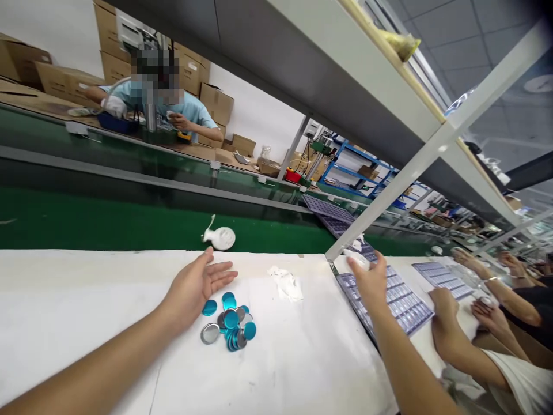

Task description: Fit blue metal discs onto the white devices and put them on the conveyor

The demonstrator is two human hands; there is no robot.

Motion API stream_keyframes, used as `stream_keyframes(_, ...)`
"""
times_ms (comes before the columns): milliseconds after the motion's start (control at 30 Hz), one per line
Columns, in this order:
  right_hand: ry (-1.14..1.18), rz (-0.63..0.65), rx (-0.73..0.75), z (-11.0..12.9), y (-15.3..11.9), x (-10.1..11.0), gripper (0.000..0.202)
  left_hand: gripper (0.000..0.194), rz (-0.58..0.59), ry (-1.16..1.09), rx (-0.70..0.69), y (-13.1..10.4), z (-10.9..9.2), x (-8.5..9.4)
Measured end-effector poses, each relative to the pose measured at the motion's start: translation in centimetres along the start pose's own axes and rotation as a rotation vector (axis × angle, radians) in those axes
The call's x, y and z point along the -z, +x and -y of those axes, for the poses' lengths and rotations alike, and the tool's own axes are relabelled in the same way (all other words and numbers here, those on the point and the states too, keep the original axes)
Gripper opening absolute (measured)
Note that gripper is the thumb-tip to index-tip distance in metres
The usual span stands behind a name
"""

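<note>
My left hand (196,285) is open over the white table, palm turned sideways and fingers stretched out, with nothing in it. Just beside its fingers lies a loose pile of round metal discs (232,318), some with blue faces and some silver. Beyond the fingertips a white rounded piece with a thin tail (221,237) rests on the green belt. At the right, my right hand (372,282) is closed around a similar white rounded piece (358,259), above a compartmented tray (401,300). My fingers partly hide that piece.
A crumpled white scrap (286,283) lies mid-table. A slanted white post (389,190) rises near my right hand, under an overhead shelf (302,69). Another tray (443,279) and co-workers' hands (492,317) are at the right. A person (190,118) sits across the green belt (108,222).
</note>
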State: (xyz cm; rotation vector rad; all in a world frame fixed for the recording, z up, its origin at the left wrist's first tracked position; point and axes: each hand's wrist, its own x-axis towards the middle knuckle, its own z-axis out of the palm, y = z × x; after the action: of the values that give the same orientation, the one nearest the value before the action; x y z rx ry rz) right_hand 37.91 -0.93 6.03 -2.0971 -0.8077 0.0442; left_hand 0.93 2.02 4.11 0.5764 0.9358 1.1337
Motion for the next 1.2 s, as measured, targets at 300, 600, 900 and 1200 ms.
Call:
stream_keyframes(300, 0.619, 0.768, 0.495, 7.7, -17.2, -5.7, 0.084, 0.025, 0.397, -0.056, 0.152, -4.0, 1.5, -2.2)
stream_keyframes(600, -0.170, 1.113, 0.813, 5.5, -15.8, -4.3, 0.017, 0.039, 0.216, 0.034, 0.089, -1.3, 2.0, -1.0)
stream_keyframes(900, 0.118, 1.353, 0.596, 6.2, -15.1, -3.5, 0.012, 0.045, 0.243, 0.178, 0.036, -1.0, 2.7, -0.6)
stream_keyframes(1200, 0.622, 1.103, 0.418, 5.3, -15.2, -3.2, 0.012, 0.047, 0.309, 0.401, 0.029, -1.0, 3.9, 0.0)
